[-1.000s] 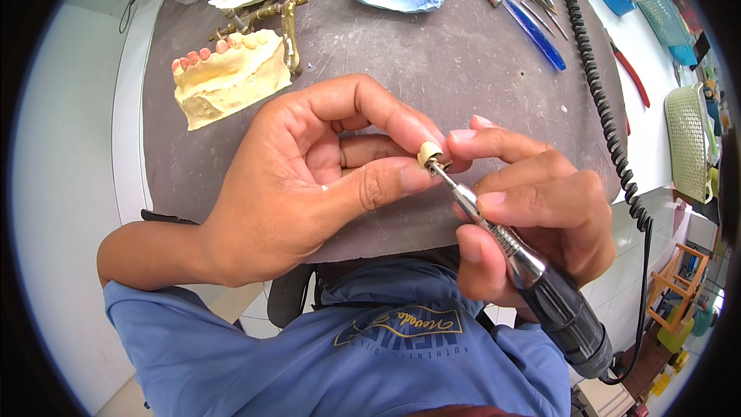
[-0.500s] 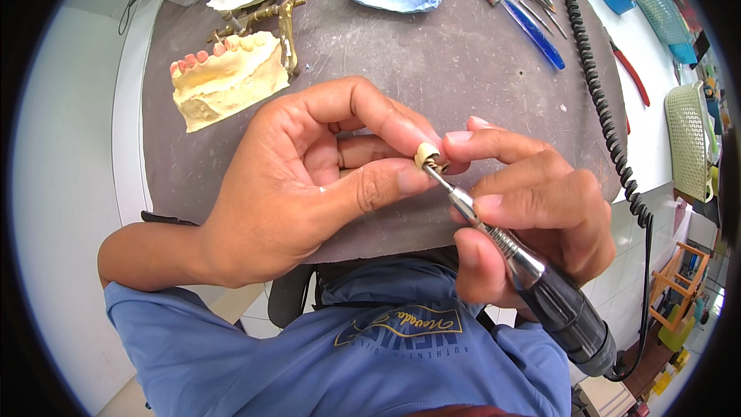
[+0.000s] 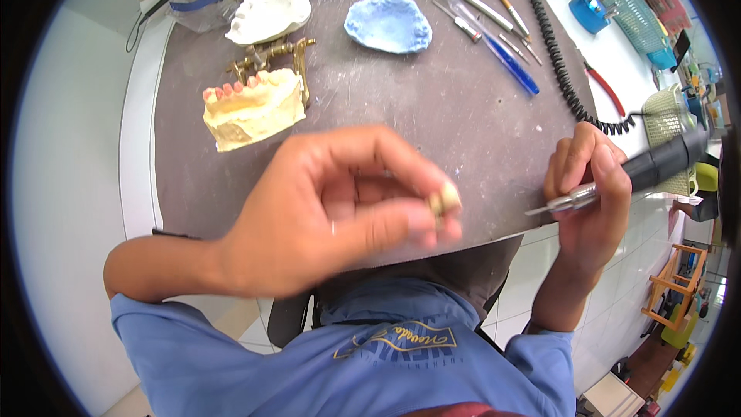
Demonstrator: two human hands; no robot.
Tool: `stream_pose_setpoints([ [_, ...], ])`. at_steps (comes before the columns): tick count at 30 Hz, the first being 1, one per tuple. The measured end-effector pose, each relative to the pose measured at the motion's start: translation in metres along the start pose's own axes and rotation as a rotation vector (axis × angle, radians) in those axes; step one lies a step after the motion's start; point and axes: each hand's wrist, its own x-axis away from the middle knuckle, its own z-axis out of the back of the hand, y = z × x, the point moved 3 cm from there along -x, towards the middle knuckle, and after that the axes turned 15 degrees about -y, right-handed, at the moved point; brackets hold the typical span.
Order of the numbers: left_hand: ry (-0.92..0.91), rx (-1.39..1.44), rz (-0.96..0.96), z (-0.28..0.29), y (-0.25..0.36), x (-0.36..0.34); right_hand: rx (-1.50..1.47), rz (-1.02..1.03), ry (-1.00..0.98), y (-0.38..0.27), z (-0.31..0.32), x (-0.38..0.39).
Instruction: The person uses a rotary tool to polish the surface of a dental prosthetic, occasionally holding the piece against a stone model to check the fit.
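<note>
In the head view, the two hands are well apart; the left hand (image 3: pixel 305 224) is closed in a pinch, with a small pale tooth piece (image 3: pixel 445 198) held at the tips of the thumb and fingers, above the near part of the brown table top (image 3: pixel 463 120); the piece is blurry, so its exact shape is hard to tell.

The right hand (image 3: pixel 593 212) is wrapped around the silver front of a black hand drill (image 3: pixel 668 158), near the right side of the table; the drill's thin tip points left, toward the piece, and does not touch it.

Past the left hand sits a yellow model of teeth (image 3: pixel 255 120), with some red teeth, on a brassy metal frame (image 3: pixel 302 69); a white mold (image 3: pixel 270 14) is just behind it, and a blue mold (image 3: pixel 388 23) lies to the right; farther right are a blue pen-like tool (image 3: pixel 511 66) and a curly black cord (image 3: pixel 552 46).
</note>
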Motion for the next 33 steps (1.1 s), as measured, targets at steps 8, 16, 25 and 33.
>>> stream_pose_setpoints([
  [8,-0.16,-0.724,-0.21,-0.01,0.025,0.001,0.91,-0.089,0.281,-0.01,0.029,-0.012],
  [16,0.146,-0.503,-0.069,0.001,0.02,0.007,1.614,-0.101,0.158,-0.018,0.019,-0.031],
  [25,0.144,-0.432,-0.025,-0.005,0.023,0.003,0.765,0.223,-0.131,-0.029,-0.04,-0.017],
  [33,0.123,-0.314,0.016,-0.007,0.014,0.007,0.462,0.083,-0.376,-0.019,-0.056,-0.026],
])
